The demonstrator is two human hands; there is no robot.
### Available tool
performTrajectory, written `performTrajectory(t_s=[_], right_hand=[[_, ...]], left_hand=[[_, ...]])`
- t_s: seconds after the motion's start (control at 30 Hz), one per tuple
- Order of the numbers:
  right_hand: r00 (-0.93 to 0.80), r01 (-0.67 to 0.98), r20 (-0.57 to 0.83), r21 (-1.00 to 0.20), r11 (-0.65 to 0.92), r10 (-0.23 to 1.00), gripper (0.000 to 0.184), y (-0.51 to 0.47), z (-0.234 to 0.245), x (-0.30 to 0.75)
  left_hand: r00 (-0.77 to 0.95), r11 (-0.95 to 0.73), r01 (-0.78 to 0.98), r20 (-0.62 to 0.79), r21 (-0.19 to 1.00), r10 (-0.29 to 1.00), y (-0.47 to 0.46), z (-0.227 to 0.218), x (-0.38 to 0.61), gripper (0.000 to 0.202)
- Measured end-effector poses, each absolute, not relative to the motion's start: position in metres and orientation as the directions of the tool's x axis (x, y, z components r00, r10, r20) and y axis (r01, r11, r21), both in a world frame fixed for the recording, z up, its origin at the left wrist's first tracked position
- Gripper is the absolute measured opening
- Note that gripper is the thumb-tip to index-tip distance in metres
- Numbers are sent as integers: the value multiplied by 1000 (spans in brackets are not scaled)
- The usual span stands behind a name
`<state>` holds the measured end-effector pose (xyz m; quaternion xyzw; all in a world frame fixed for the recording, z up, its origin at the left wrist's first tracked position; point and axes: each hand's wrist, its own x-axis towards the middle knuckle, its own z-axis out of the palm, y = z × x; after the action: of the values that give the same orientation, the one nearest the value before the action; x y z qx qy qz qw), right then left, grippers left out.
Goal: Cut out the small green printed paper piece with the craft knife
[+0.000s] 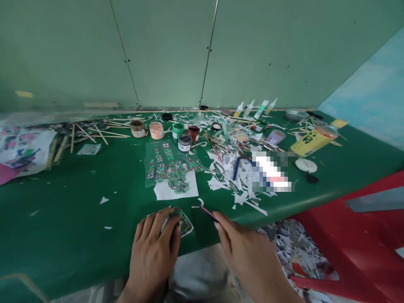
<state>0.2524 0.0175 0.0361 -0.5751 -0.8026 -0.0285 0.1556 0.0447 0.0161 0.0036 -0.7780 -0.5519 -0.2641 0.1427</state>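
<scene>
At the near edge of a green table (63, 202), seen through the head camera I monitor from afar, two bare hands work on a small printed cut-out (186, 224). The left hand (156, 252) lies palm-down, its fingers spread fairly wide and flat, the fingertips pressing on the cut-out's left half; it grips nothing. The right hand (249, 256), at four o'clock from the piece, has its fingers drawn narrow around a thin pink tool (208, 211). The tool's tip points toward ten o'clock and sits just beside the cut-out's upper right edge — whether it touches the paper I cannot tell.

The cut-out lies at six o'clock in my view, just inside the table's front edge. At twelve o'clock from it rests a white sheet (164, 192) carrying more printed pieces, and beyond that stands a cluster of paint pots (156, 130). A drift of paper scraps (227, 179) spreads at one to two o'clock, wooden sticks (94, 132) lie at ten o'clock, and a red chair (362, 235) stands at three o'clock, off the table.

My judgement on doing this step well: the left fingertips should be firm and close to the worked edge so the paper cannot slide or curl. The tool should come in low and light — the piece looks thin, and it is so near the table's lip that a hard push could tear it or send it over.
</scene>
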Motion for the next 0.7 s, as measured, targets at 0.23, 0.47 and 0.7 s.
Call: performTrajectory(t_s=[0.23, 0.47, 0.7], right_hand=[[-258, 851, 160, -430, 302, 953, 31, 46, 22, 249], [-361, 822, 214, -386, 418, 908, 37, 55, 17, 250], [-435, 825, 224, -289, 486, 872, 37, 60, 18, 242]], left_hand=[[247, -320, 945, 515, 58, 821, 16, 9, 47, 24], [202, -295, 950, 513, 106, 834, 16, 11, 65, 22], [209, -340, 929, 551, 147, 808, 15, -1, 62, 24]])
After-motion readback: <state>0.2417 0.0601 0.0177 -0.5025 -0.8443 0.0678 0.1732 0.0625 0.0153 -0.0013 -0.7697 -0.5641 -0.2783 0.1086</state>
